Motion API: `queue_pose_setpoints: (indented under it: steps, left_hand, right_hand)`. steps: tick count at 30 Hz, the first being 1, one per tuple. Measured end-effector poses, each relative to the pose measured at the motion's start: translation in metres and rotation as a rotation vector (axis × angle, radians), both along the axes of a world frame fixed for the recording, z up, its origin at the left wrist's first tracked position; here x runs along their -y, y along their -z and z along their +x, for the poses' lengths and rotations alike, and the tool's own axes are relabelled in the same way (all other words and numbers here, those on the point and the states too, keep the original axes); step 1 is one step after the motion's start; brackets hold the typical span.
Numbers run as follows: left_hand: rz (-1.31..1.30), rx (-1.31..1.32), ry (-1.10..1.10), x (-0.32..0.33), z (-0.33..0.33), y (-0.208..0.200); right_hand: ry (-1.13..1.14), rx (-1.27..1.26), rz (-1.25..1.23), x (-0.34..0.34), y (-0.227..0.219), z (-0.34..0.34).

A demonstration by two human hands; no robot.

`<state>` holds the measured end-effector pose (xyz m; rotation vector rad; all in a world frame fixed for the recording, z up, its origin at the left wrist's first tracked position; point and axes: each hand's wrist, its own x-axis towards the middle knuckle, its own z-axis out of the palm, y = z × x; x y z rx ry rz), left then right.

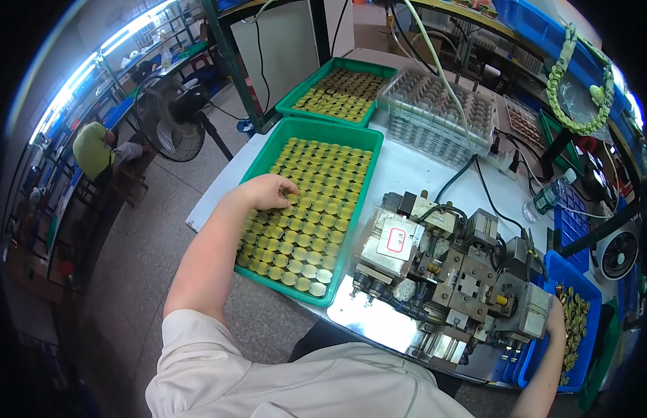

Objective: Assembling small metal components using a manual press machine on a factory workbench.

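My left hand is over a green tray filled with rows of round gold-coloured metal pieces. Its thumb and fingers are curled together in a pinch at the pieces, and whatever lies between the fingertips is too small to make out. On the right, my right hand is beside the end block of a metal clamping machine, at the edge of a blue bin. The fingers of that hand are mostly hidden. Loose small gold-coloured parts lie in the bin.
Behind the tray stands another green tray of similar pieces. Clear plastic boxes of parts, cables, a water bottle and a small fan occupy the white table. A standing fan and a seated person are further left.
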<state>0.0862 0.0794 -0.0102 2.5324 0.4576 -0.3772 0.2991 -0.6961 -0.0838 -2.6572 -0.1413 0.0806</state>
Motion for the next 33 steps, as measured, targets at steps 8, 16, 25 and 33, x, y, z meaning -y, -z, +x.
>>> queue_pose_setpoints:
  steps: [8,16,25,33]
  left_hand:
    - [-0.004,-0.018,-0.021,0.003,0.003,0.000]
    - [0.050,0.002,-0.046,0.009,0.002,0.000]
    - [0.070,0.021,-0.098,0.021,-0.001,-0.011]
    - [0.271,0.391,-0.062,0.023,-0.014,0.000]
  right_hand:
    - [-0.065,0.023,-0.007,-0.057,-0.037,-0.038]
    - [-0.115,0.152,-0.041,-0.086,-0.057,-0.065]
    - [-0.177,0.102,-0.034,-0.066,-0.057,-0.048]
    - [0.081,0.005,0.360,0.013,-0.038,-0.002]
